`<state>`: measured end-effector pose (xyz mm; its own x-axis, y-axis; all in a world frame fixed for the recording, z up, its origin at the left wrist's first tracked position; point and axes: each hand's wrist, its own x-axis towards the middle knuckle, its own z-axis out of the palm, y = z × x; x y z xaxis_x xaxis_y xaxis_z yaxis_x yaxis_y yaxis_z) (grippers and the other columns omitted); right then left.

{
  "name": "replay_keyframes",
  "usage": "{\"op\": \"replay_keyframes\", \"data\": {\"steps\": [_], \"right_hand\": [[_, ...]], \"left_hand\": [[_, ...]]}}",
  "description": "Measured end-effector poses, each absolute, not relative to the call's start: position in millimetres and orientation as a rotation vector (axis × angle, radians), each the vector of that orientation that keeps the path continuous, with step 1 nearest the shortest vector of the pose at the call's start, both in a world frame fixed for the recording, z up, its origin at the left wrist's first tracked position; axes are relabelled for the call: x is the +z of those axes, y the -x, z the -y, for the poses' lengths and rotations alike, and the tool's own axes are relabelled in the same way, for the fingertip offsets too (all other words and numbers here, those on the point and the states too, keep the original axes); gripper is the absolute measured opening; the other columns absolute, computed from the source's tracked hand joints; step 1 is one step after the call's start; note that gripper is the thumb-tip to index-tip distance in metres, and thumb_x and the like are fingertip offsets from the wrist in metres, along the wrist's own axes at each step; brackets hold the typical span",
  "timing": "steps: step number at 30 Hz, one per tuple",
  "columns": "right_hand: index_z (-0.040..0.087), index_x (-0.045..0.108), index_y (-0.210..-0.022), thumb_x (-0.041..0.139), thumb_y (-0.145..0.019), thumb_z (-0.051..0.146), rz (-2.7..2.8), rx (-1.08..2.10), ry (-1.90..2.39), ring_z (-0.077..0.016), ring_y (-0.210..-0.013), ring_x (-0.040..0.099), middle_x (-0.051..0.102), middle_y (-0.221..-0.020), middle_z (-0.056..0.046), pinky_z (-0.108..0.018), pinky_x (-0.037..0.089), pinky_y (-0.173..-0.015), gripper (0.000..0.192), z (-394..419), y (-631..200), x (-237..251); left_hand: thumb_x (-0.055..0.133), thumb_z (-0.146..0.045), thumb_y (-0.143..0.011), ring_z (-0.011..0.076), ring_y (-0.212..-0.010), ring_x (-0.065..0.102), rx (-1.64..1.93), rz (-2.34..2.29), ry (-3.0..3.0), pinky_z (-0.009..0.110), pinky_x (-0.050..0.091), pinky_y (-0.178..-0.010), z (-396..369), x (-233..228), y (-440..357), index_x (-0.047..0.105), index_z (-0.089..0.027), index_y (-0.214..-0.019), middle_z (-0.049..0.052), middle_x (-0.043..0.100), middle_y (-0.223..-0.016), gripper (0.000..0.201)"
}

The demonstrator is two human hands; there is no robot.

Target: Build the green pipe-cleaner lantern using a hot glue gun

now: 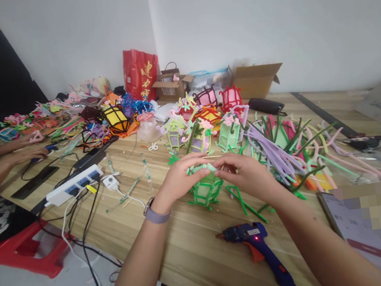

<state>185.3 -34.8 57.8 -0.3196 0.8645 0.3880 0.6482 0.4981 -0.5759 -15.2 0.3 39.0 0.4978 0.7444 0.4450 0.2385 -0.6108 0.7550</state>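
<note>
A small green pipe-cleaner lantern (203, 193) stands on the table in front of me, with paler green panels between its darker bars. My left hand (184, 178) curls round its upper left side, thumb along the top. At the upper right rim, my right hand (242, 169) pinches a pale mint-green fuzzy strip (211, 167) that runs along the lantern's top. Just below, a blue hot glue gun (251, 239) with an orange trigger lies on its side, a red light lit. Bent green pipe cleaners (244, 204) lie right of the lantern.
Finished lanterns (230, 132) and a lilac pipe-cleaner bundle (269, 145) crowd beyond my hands. A white power strip (74, 185) with cables lies left; a tablet (362, 237) lies right. Another person's hands (31, 155) work at far left. A red bag (140, 74) stands by the wall.
</note>
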Motion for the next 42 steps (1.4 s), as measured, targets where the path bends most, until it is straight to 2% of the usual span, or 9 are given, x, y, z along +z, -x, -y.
{"op": "replay_keyframes", "data": {"steps": [10,14,16,23,30,34,38,40,42], "right_hand": [[0.02,0.07,-0.091,0.058,-0.085,0.037,1.905,0.383,1.293,-0.0131,-0.057,0.054,0.067,-0.085,-0.005,-0.027,0.043,-0.055,0.021,46,-195,57],[0.023,0.059,-0.064,0.05,-0.088,0.048,1.927,0.373,1.579,-0.0142,-0.046,0.048,0.054,-0.051,0.001,-0.026,0.034,-0.045,0.035,86,-219,61],[0.024,0.054,-0.056,0.049,-0.087,0.052,2.035,0.512,1.74,-0.0158,-0.045,0.05,0.055,-0.049,-0.001,-0.027,0.031,-0.043,0.042,113,-228,55],[0.026,0.071,-0.078,0.066,-0.072,0.039,1.987,0.728,2.205,-0.0289,-0.072,0.07,0.076,-0.079,-0.007,-0.032,0.042,-0.058,0.015,170,-228,-10],[0.022,0.065,-0.074,0.061,-0.071,0.039,1.754,0.852,2.078,-0.0202,-0.056,0.058,0.067,-0.062,-0.003,-0.029,0.039,-0.052,0.018,172,-228,-40],[0.022,0.064,-0.068,0.067,-0.068,0.051,1.409,1.005,1.864,-0.0196,-0.057,0.055,0.06,-0.06,-0.002,-0.03,0.042,-0.052,0.029,181,-247,-41],[0.025,0.069,-0.091,0.072,-0.068,0.053,0.894,1.208,1.537,-0.0233,-0.072,0.062,0.068,-0.083,-0.007,-0.035,0.05,-0.063,0.036,183,-259,-32],[0.026,0.068,-0.09,0.074,-0.067,0.05,0.769,1.234,1.349,-0.0207,-0.063,0.058,0.069,-0.088,-0.009,-0.035,0.048,-0.055,0.033,175,-256,-22],[0.027,0.064,-0.083,0.072,-0.068,0.048,0.78,1.208,1.22,-0.0143,-0.049,0.045,0.068,-0.085,-0.008,-0.032,0.04,-0.045,0.027,162,-250,-10]], "left_hand": [[0.064,-0.026,-0.083,0.0224,-0.115,0.062,1.063,-0.874,-2.107,0.037,0.045,-0.102,4,45,10,0.069,-0.019,-0.09,0.008,0.07,-0.119,0.011],[0.062,-0.026,-0.084,0.0217,-0.111,0.064,1.026,-0.897,-2.099,0.034,0.047,-0.099,5,49,9,0.066,-0.018,-0.089,0.008,0.072,-0.113,0.011],[0.061,-0.027,-0.084,0.0214,-0.11,0.065,1.01,-0.903,-2.09,0.034,0.047,-0.098,5,51,8,0.065,-0.018,-0.088,0.007,0.072,-0.112,0.011],[0.061,-0.031,-0.083,0.0228,-0.111,0.064,0.968,-0.897,-2.054,0.036,0.047,-0.1,4,53,6,0.066,-0.02,-0.089,0.005,0.073,-0.112,0.014],[0.064,-0.029,-0.083,0.0204,-0.116,0.062,1.38,-0.676,-1.818,0.037,0.043,-0.104,-3,55,2,0.062,-0.019,-0.087,0.006,0.072,-0.11,0.011],[0.054,-0.028,-0.091,0.0166,-0.087,0.069,1.833,-0.581,-1.551,0.033,0.051,-0.085,25,69,12,0.053,-0.023,-0.088,-0.001,0.073,-0.082,0.006],[0.042,-0.031,-0.098,0.0144,-0.071,0.066,1.624,-0.733,-1.62,0.029,0.052,-0.073,69,71,14,0.052,-0.023,-0.098,-0.002,0.066,-0.07,0.013],[0.037,-0.032,-0.1,0.0126,-0.06,0.06,1.382,-0.922,-1.77,0.024,0.048,-0.059,86,64,7,0.054,-0.023,-0.104,-0.002,0.064,-0.069,0.02],[0.035,-0.028,-0.099,0.015,-0.071,0.064,1.212,-1.101,-2.01,0.027,0.05,-0.065,96,53,-4,0.057,-0.023,-0.106,0.003,0.068,-0.081,0.024]]}}
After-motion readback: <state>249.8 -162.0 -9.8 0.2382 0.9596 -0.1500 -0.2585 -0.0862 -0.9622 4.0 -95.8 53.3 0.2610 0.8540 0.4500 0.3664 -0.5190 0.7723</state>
